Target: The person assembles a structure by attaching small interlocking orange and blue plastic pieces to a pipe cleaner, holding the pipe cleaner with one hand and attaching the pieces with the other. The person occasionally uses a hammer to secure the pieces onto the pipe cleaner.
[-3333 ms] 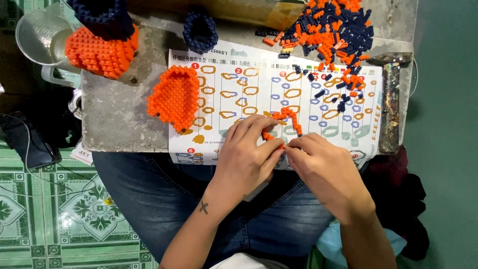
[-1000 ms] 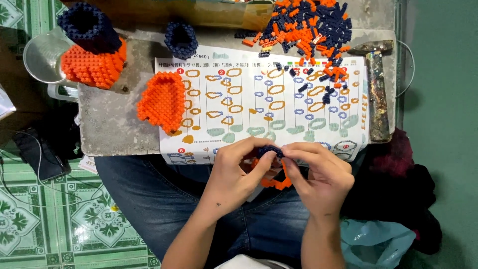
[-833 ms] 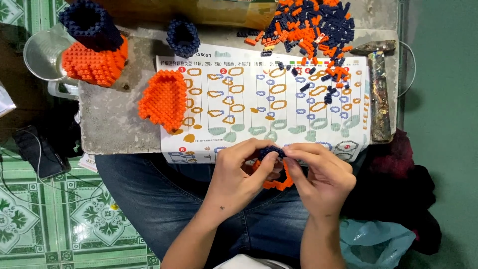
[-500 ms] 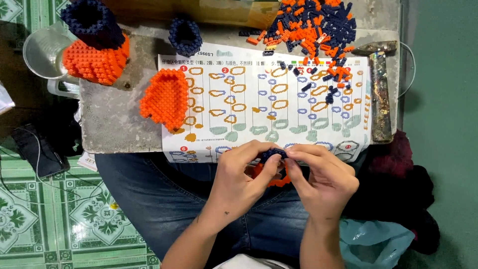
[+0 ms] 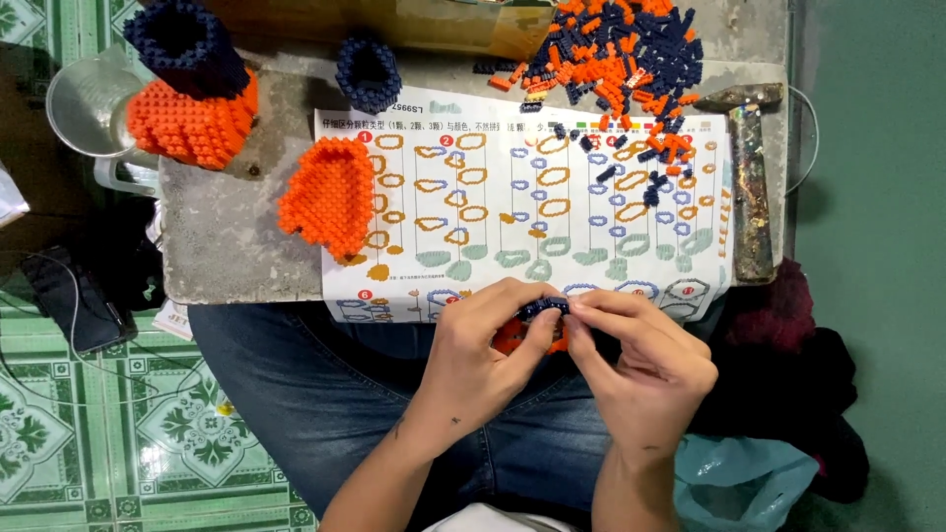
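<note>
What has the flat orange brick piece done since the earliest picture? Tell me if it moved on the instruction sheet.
No. The flat orange brick piece lies at the instruction sheet's left edge as before; only the camera view shifted.

Looked like a home floor workspace, not a shop: green patterned floor tiles lay left of a bare grey concrete slab used as a bench. On the slab: printed paper instruction sheet, loose orange and navy plastic bricks, rusty steel hammer.
</note>
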